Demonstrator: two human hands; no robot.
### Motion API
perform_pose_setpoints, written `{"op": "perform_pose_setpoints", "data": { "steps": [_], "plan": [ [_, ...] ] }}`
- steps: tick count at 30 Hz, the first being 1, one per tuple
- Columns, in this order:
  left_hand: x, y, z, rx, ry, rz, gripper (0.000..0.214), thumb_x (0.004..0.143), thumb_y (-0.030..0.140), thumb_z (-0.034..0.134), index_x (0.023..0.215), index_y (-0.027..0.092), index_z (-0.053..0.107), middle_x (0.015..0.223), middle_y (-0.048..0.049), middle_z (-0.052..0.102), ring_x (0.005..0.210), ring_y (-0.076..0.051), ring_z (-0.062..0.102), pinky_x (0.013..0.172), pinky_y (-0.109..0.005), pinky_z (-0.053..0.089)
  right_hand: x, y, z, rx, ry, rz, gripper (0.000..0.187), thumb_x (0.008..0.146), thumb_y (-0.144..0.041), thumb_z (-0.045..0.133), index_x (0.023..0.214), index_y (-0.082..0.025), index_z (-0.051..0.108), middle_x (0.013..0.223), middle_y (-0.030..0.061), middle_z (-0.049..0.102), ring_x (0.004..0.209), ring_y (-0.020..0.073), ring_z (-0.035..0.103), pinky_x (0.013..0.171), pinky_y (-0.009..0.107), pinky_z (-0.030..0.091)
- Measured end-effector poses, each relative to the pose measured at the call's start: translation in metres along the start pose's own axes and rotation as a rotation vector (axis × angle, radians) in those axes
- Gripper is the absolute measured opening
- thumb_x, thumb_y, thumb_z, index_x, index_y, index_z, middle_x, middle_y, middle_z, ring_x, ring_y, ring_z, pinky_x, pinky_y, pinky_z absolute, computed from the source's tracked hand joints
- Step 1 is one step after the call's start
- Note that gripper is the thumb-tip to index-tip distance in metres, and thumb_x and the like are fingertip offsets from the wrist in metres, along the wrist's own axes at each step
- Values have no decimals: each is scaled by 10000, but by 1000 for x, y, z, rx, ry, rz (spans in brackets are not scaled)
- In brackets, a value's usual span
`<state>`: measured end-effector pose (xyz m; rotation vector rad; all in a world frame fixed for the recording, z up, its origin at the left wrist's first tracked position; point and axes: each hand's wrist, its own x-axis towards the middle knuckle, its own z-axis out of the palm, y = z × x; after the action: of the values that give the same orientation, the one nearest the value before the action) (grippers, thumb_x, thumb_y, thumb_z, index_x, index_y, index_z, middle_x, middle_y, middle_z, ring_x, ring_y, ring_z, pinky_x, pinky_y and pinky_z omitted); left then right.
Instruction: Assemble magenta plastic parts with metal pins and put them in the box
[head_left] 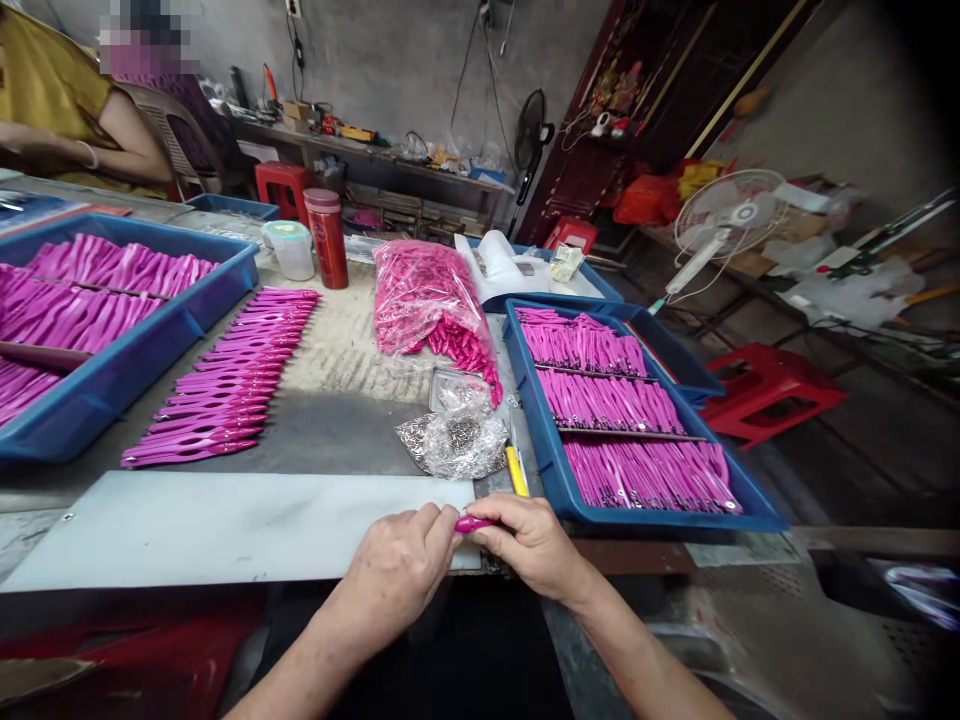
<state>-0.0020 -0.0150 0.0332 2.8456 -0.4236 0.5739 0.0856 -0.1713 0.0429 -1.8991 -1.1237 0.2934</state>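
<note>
Near the front edge of the table, my left hand and my right hand meet over a small magenta plastic piece. Fingers of the left hand curl around one end; thumb and fingertips of the right pinch the other. Most of the piece is hidden, so its kind cannot be told. Under the left hand lies a pale cutting-board-like sheet. Left of centre, a row of long magenta plastic pieces is laid out side by side. Just beyond my hands are a clear plastic bag of small metal parts and a yellow-handled tool.
Blue trays of magenta pieces flank the work area. A clear bag of small pink parts, a red tumbler and a lidded tub stand behind. A person in yellow sits far left; a white fan stands right.
</note>
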Motion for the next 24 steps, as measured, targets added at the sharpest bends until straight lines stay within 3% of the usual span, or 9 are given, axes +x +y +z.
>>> {"op": "perform_pose_setpoints", "data": {
  "steps": [15, 24],
  "plan": [
    [-1, -1, 4, 41, 39, -1, 151, 859, 143, 324, 833, 159, 472, 612, 4, 478, 497, -131, 477, 440, -240, 365, 2, 1, 4, -15, 27, 39, 137, 809, -248, 529, 863, -191, 641, 763, 10, 660, 671, 115, 586, 648, 212, 465],
    [-3, -3, 4, 18, 13, -2, 139, 837, 114, 341, 829, 162, 472, 619, 6, 473, 503, -130, 475, 448, -239, 366, 4, 3, 1, -10, -26, 2, 145, 815, -242, 524, 876, -190, 644, 788, 10, 663, 715, 113, 593, 672, 205, 454]
  ]
}}
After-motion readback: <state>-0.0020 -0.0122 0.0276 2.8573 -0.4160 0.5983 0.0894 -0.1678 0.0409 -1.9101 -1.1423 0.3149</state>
